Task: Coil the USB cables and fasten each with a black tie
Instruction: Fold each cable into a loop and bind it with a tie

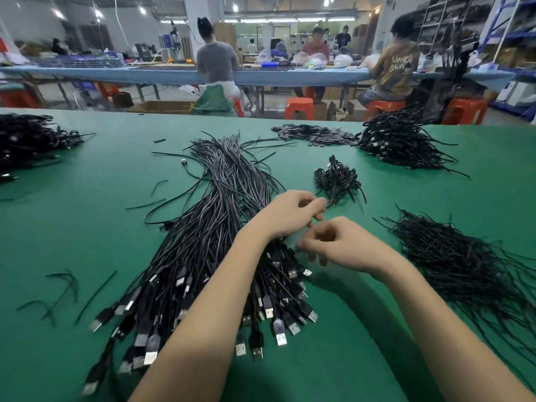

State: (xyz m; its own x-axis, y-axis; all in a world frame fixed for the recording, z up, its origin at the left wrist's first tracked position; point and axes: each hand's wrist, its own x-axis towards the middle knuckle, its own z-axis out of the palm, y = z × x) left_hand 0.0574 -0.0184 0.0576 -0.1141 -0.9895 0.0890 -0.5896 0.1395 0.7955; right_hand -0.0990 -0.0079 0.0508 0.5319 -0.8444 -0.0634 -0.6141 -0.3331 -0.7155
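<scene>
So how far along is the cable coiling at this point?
Done: a small heap of coiled cables lies just beyond the hands.

In hand: the left hand and right hand are close together with fingers curled; blur hides whether they hold anything.

Left: the large bundle of straight USB cables on the green table, still uncoiled, and a pile of loose black ties at right. Most remains.

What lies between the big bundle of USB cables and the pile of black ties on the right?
Head view: the right hand and forearm, over bare green table.
</scene>
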